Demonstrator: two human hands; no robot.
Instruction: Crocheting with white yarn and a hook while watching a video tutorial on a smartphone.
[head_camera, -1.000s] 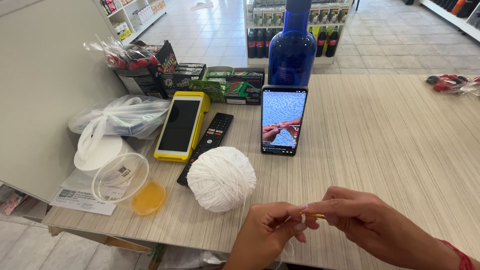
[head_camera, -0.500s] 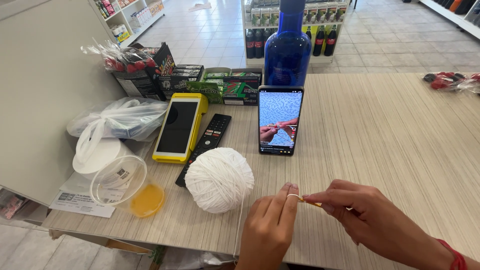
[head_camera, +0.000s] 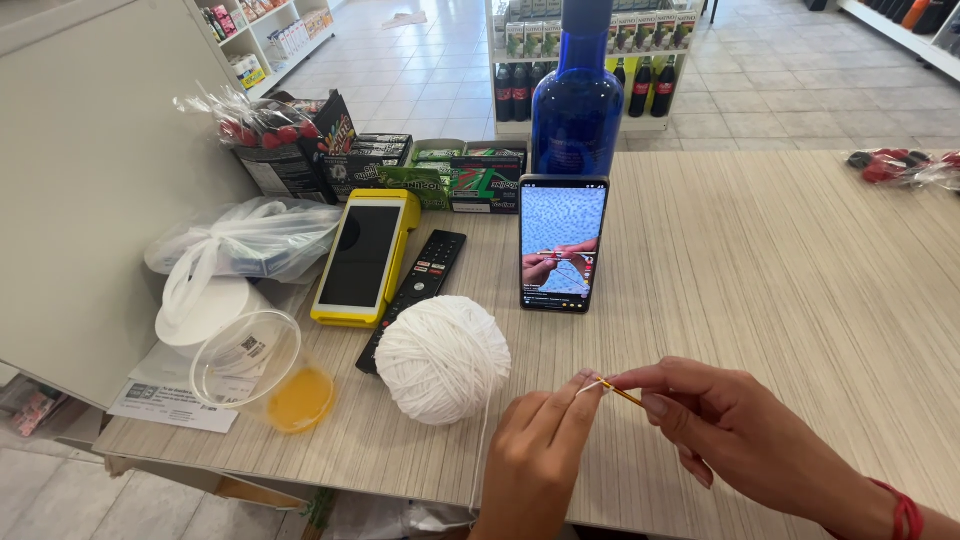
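The head view looks down on a pale wood-grain counter, where the left hand and the right hand meet near the front edge. The right hand pinches a thin yellow crochet hook between thumb and forefinger, its other fingers curled under; the left hand is closed in a pinch on the white strand right at the hook's tip, so the fingertips of both hands almost touch. Against the pictures from a moment ago, the hands have drawn a little closer together and the left fingertips have come up to the hook's end, which I judge to mean that the yarn is being caught or looped on the hook rather than merely held. The strand runs down from the left hand over the counter's edge and back toward the white ball of yarn, which sits just beyond the left hand and has not moved. Further out from both hands, a phone stands propped against a blue bottle, showing hands at similar work. Beyond the ball to the left lie a black remote and a yellow card terminal, and further left a clear plastic cup with orange liquid.
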